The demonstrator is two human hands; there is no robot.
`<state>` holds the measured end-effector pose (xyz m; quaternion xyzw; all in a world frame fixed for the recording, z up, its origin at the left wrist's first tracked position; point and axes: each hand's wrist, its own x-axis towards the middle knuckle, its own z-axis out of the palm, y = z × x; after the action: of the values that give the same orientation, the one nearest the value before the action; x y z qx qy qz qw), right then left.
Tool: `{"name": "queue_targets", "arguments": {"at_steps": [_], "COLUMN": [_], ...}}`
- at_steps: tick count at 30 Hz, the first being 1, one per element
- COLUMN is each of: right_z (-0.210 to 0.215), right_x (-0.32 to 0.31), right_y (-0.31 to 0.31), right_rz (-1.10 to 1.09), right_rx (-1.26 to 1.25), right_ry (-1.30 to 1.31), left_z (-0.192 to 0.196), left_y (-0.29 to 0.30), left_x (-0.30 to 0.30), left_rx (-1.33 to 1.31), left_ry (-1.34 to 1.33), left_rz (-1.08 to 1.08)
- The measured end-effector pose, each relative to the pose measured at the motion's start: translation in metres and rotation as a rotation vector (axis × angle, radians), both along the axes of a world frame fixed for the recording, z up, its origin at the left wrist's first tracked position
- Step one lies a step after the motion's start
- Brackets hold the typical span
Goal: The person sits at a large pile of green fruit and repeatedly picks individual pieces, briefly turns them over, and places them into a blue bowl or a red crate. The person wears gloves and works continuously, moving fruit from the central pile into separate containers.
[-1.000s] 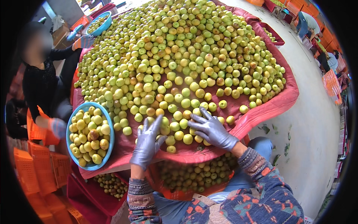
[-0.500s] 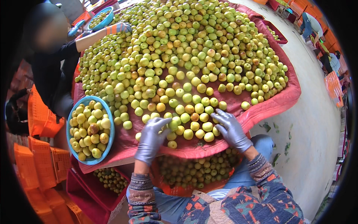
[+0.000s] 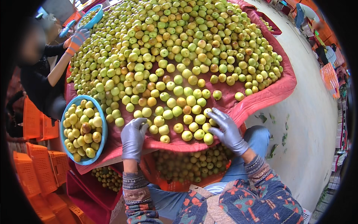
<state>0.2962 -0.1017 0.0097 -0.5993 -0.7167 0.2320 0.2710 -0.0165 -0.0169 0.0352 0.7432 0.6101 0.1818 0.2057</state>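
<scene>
Hundreds of small yellow-green fruits (image 3: pixel 175 63) heaped on a red cloth (image 3: pixel 278 89) over the bench — both of the person's hands in grey gloves at the near edge of the pile. Left hand (image 3: pixel 132 139) lies palm down on the cloth's near hem, fingers spread and flat, holding nothing; closest fruits sit just right of its fingertips and just ahead. Right hand (image 3: pixel 226 129) is open too, fingers splayed and slightly curled over the near cluster of fruits (image 3: pixel 195 128), fingertips touching a couple at its right side, none enclosed. That cluster lies between the two hands, to the left of the right hand and up-right of the left, nearer the right hand, which is already in contact. Fruits are round, so no long axis to speak of.

Blue bowl (image 3: pixel 101 123) full of the same fruit sits at the left of the left hand, on the cloth's left corner, close but apart from it. Red crate (image 3: pixel 169 181) with more fruit sits below the bench edge, between the person's knees. Orange crates (image 3: pixel 37 164) stacked at far left. Another person's hand in an orange-cuffed glove (image 3: pixel 77 39) reaches into the pile's far left side — well apart from the near hands. Second blue bowl (image 3: pixel 99 13) at the far top left.
</scene>
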Motion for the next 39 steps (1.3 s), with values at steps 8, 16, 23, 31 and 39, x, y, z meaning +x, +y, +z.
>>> {"name": "queue_targets", "arguments": {"at_steps": [8,16,23,31,39], "right_z": [-0.012,0.001,0.009,0.021,0.062], "right_x": [-0.021,-0.020,-0.022,-0.009,-0.001], "right_y": [0.022,0.023,0.033,0.009,0.020], "right_rz": [-0.048,-0.055,0.099,0.204,0.415], "right_rx": [0.064,-0.374,-0.634,-0.767,-0.580], "right_ry": [0.059,0.679,0.834,0.775,0.601], "left_z": [-0.007,-0.014,-0.013,-0.008,0.012], "left_y": [0.001,0.000,0.000,-0.012,-0.017], "left_x": [-0.014,0.014,0.041,0.066,0.047], "left_rx": [-0.170,-0.267,-0.406,-0.708,-0.984], "left_ry": [-0.215,-0.080,-0.324,-0.569,-0.684], "left_rz": [-0.048,-0.276,-0.381,-0.620,-0.940]}}
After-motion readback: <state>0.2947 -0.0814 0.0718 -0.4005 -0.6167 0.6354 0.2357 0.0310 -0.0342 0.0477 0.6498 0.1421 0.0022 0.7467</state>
